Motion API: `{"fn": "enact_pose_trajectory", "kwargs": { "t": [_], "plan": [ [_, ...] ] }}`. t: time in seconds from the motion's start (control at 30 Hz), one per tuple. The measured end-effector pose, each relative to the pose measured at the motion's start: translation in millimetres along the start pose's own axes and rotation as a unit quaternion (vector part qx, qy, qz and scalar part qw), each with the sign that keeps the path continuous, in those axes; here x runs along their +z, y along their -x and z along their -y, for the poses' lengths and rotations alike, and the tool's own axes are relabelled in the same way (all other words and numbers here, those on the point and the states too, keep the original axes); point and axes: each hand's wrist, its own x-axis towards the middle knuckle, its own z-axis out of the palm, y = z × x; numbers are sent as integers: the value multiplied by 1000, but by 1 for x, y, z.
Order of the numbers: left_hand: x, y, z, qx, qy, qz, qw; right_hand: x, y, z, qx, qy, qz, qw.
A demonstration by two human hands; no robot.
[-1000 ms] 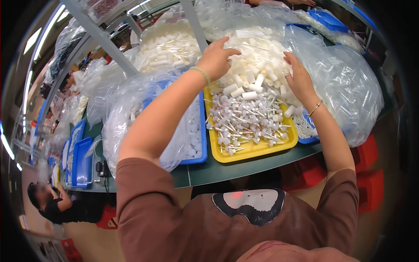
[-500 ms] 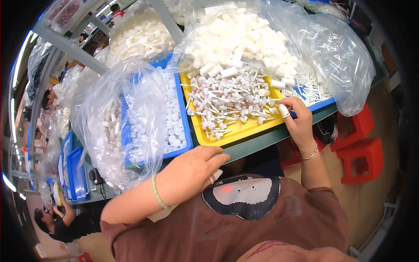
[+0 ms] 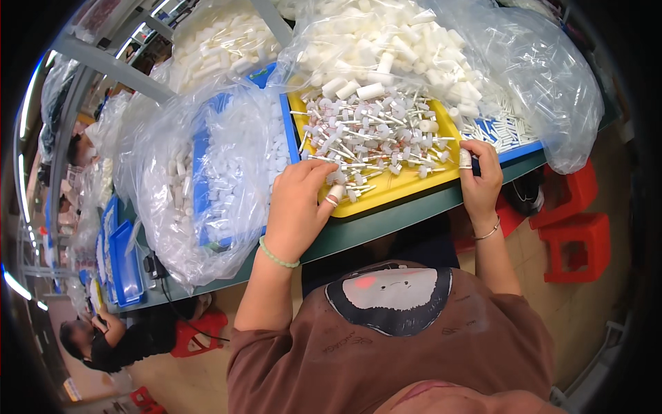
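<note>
A yellow tray [image 3: 386, 190] holds a heap of small parts [image 3: 376, 131], white stems with pale round ends. My left hand [image 3: 296, 196] lies over the tray's near left corner, thumb and fingers apart above the parts, and nothing shows between them. A pale cover sits on the left thumb, a green bracelet on the wrist. At the tray's near right corner is my right hand [image 3: 481, 181], fingers bent toward the thumb, which wears a white cover; what they pinch is hidden.
A blue tray of pale round pieces [image 3: 238, 165], partly under clear plastic, stands left. White cylinders [image 3: 386, 41] are heaped behind the yellow tray. Thin white tubes [image 3: 507, 131] fill a blue tray at right. Red stools [image 3: 576, 245] stand beyond the table edge; a person [image 3: 121, 338] sits at far left.
My left hand has moved from in front of the table edge up and forward to the yellow tray's corner. My right hand stays by the tray's right corner. The view has shifted slightly.
</note>
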Motion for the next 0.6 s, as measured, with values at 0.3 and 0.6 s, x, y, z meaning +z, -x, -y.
{"fn": "enact_pose_trajectory", "kwargs": {
  "t": [0.3,0.6],
  "plan": [
    [1,-9,-7,11,49,12,999,-12,-6,0,20,-24,-32,999],
    [6,10,2,-129,488,-51,862,-61,-49,-88,14,301,5,953]
  ]
}}
